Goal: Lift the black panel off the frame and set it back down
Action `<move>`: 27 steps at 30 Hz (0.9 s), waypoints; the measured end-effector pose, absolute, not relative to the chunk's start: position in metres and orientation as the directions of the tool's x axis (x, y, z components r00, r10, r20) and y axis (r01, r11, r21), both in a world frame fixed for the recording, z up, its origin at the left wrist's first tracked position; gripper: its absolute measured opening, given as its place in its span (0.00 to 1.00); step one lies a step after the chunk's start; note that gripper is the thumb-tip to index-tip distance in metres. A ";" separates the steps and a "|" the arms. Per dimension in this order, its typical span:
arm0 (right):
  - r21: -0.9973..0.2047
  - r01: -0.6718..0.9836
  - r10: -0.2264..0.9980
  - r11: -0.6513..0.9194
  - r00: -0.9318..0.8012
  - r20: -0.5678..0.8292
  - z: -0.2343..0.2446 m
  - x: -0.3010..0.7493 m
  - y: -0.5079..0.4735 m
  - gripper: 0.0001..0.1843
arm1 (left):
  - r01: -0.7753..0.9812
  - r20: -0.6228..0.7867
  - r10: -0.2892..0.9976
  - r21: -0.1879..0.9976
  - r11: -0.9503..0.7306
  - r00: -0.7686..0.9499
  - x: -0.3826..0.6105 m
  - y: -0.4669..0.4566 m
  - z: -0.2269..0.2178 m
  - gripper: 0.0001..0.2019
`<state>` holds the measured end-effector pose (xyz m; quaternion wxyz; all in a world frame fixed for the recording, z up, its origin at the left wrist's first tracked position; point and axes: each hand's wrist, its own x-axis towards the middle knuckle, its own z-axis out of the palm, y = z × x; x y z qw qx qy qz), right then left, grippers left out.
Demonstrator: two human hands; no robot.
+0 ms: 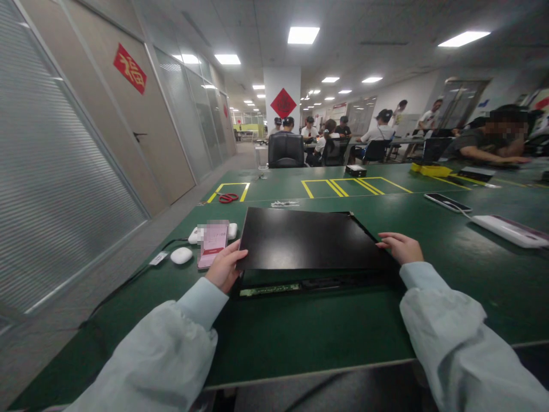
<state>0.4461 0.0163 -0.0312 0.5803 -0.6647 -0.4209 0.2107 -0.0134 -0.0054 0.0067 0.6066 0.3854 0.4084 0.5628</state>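
A flat, glossy black display panel (300, 240) is in front of me, raised at its near edge above a black frame (343, 284). A green circuit board strip (270, 290) shows in the gap along the frame's near side. My left hand (225, 267) grips the panel's left edge, thumb on top. At the opposite edge, the fingers of my right hand (402, 247) pinch the panel's side. The fingertips underneath are hidden on both sides. Most of the frame's inside lies covered by the panel.
Left of the panel are a pink phone (213, 243), a white mouse (181, 255) and a cable. Red scissors (228, 198) and small pale pieces (285, 203) lie beyond. At right are a dark phone (448, 202) and a white device (510, 230). A person sits far right.
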 end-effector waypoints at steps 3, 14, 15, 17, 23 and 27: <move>-0.927 0.373 0.813 -0.029 0.549 0.196 -0.032 0.447 0.018 0.14 | -0.373 -0.083 0.996 0.923 0.093 0.042 -0.014 -0.003 0.004 0.27; -0.797 0.589 0.764 -0.135 0.574 0.294 -0.036 0.452 0.022 0.13 | -0.406 -0.130 0.990 0.903 0.140 0.052 -0.013 -0.002 0.002 0.22; -0.784 0.601 0.767 -0.154 0.574 0.289 -0.034 0.450 0.021 0.12 | -0.410 -0.127 0.991 0.902 0.136 0.049 -0.012 -0.003 0.002 0.21; -0.753 0.630 0.774 -0.190 0.568 0.280 -0.030 0.447 0.019 0.11 | -0.421 -0.121 0.992 0.899 0.123 0.031 -0.011 -0.003 0.003 0.22; -0.652 0.723 0.800 -0.229 0.521 0.297 -0.028 0.447 0.019 0.10 | -0.429 -0.151 0.988 0.894 0.128 -0.020 -0.008 -0.006 0.006 0.26; -0.616 0.754 0.820 -0.230 0.491 0.295 -0.027 0.446 0.018 0.11 | -0.392 -0.160 0.986 0.911 0.131 -0.043 -0.006 -0.006 0.005 0.27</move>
